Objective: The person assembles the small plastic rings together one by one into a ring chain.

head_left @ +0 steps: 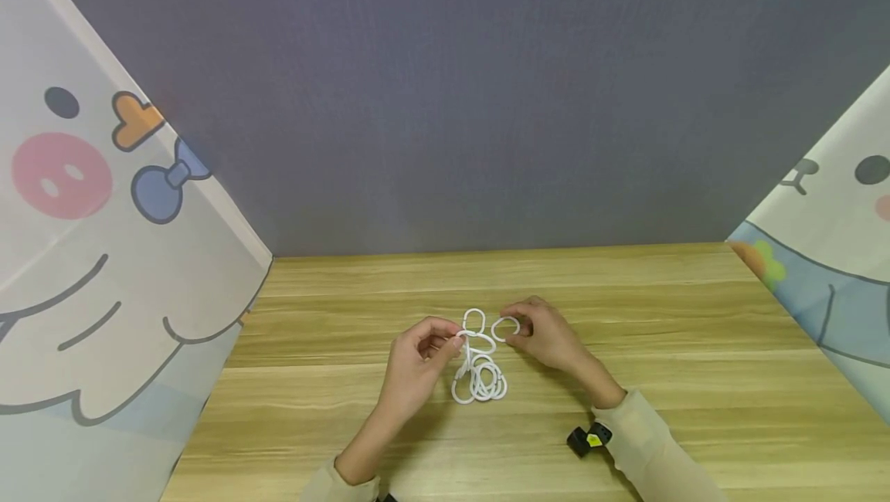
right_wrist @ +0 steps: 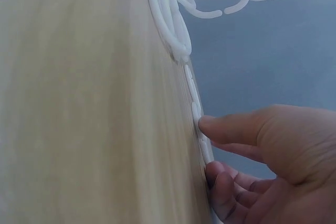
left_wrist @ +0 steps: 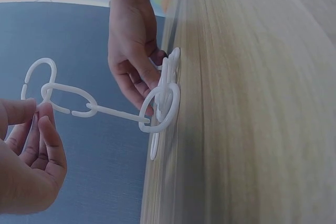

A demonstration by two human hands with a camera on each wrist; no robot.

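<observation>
My left hand (head_left: 413, 371) pinches a white plastic link at the top end of a chain of links, between thumb and forefinger. In the left wrist view, the raised links (left_wrist: 79, 90) stretch from the fingertips down to the pile. The rest of the chain lies bunched in a heap (head_left: 480, 392) on the table. To the right, my right hand (head_left: 545, 336) has thumb and fingers at opposite sides of a white ring (head_left: 493, 330), pinching it. That ring (right_wrist: 195, 114) lies flat and edge-on in the right wrist view.
The wooden tabletop (head_left: 313, 394) meets a dark grey panel (head_left: 445, 100) at the back. Side panels with cartoon animals (head_left: 62, 293) stand left and right. A black device with a yellow label (head_left: 589, 439) is at the right wrist.
</observation>
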